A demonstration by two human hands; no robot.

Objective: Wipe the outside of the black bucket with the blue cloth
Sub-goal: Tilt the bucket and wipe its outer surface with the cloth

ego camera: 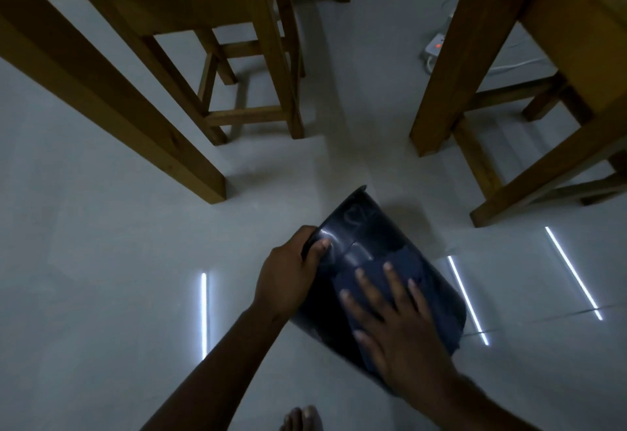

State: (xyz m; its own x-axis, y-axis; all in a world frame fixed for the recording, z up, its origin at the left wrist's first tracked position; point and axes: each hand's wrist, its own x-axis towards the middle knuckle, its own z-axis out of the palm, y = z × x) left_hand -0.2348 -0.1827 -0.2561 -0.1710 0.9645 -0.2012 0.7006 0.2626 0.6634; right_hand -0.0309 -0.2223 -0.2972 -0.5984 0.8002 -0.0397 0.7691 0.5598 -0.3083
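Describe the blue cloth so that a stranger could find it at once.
Between the wooden tables, low on the pale floor, a black bucket is tilted. The blue cloth lies on its outer wall under the right hand, matte against glossy plastic.

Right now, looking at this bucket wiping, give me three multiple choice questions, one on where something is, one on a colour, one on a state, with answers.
1. Where is the blue cloth?
A. on the floor
B. on the black bucket's outer wall
C. on a stool

2. What colour are the furniture legs?
A. white
B. brown
C. red

3. How is the right hand?
A. flat, fingers spread
B. fisted
C. hanging free

Answers:
1 B, it lies under the palm on the wall.
2 B, plain wood.
3 A, pressing the cloth while the left hand grips the rim.
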